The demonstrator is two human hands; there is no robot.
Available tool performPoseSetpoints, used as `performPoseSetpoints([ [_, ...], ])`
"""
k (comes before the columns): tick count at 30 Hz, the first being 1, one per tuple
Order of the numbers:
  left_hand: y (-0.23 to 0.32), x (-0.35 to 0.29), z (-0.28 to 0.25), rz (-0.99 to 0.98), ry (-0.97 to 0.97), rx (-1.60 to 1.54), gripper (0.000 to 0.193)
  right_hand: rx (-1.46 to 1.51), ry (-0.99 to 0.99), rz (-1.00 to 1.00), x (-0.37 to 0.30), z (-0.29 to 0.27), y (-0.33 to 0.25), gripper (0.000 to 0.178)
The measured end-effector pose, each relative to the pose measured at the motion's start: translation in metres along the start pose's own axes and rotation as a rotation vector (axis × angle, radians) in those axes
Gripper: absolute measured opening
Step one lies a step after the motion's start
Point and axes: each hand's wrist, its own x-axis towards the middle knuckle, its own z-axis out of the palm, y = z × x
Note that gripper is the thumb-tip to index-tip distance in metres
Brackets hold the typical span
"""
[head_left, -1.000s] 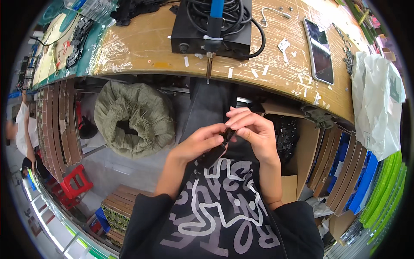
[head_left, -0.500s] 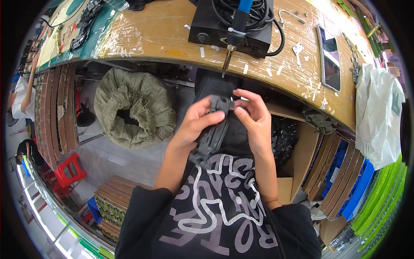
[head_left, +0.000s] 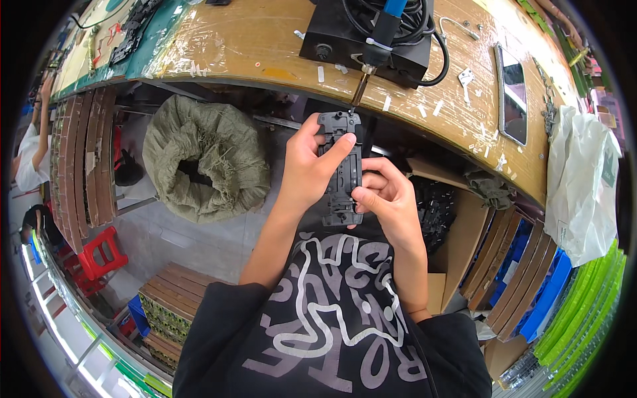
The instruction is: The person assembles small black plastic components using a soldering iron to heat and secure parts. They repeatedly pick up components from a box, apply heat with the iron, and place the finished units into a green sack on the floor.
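A long black plastic part (head_left: 342,182), ribbed and full of small posts and slots, stands lengthwise before my chest, with its far end close under the table edge. My left hand (head_left: 306,166) grips its left side, thumb laid across the top. At the lower right edge of the part, my right hand (head_left: 391,199) holds on with thumb and curled fingers. A soldering iron (head_left: 360,87) with a blue and black handle points down from the table. Its tip is right at the far end of the part; whether they touch I cannot tell.
A black box (head_left: 312,48) with coiled cable sits on the wooden table (head_left: 239,53). Right of it lie a phone (head_left: 512,96) and white scraps. A green woven sack (head_left: 219,139) stands below left. An open carton (head_left: 464,245) beside my right arm holds black parts.
The black part has gone from tilted and blurred to straight, its face turned up and its far end raised to the iron's tip. My right hand has moved down to its near right edge.
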Motion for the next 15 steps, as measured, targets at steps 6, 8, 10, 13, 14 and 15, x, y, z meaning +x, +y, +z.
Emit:
performPoseSetpoints([
  [6, 0.0032, -0.003, 0.0017, -0.023, -0.002, -0.023, 0.015, -0.003, 0.003, -0.008, -0.0025, 0.0015, -0.0023, 0.03],
  [8, 0.0026, -0.0026, 0.0023, -0.02, 0.002, -0.031, 0.015, -0.005, 0.001, -0.015, -0.0023, 0.001, -0.0023, 0.029],
  [10, 0.0036, -0.0024, 0.0028, -0.02, 0.004, -0.036, 0.016, 0.002, 0.003, -0.013, -0.0021, 0.0014, -0.0036, 0.029],
  [13, 0.0041, -0.0023, 0.0026, -0.02, 0.005, -0.037, 0.016, -0.001, -0.002, -0.015, -0.0014, 0.0016, -0.0038, 0.029],
  [14, 0.0039, -0.0021, 0.0021, -0.02, 0.006, -0.036, 0.016, -0.004, -0.005, -0.017, -0.001, 0.0016, -0.0034, 0.029],
  [15, 0.0039, -0.0021, 0.0017, -0.016, 0.008, -0.024, 0.016, -0.006, -0.004, -0.014, -0.0006, 0.0015, -0.003, 0.029],
])
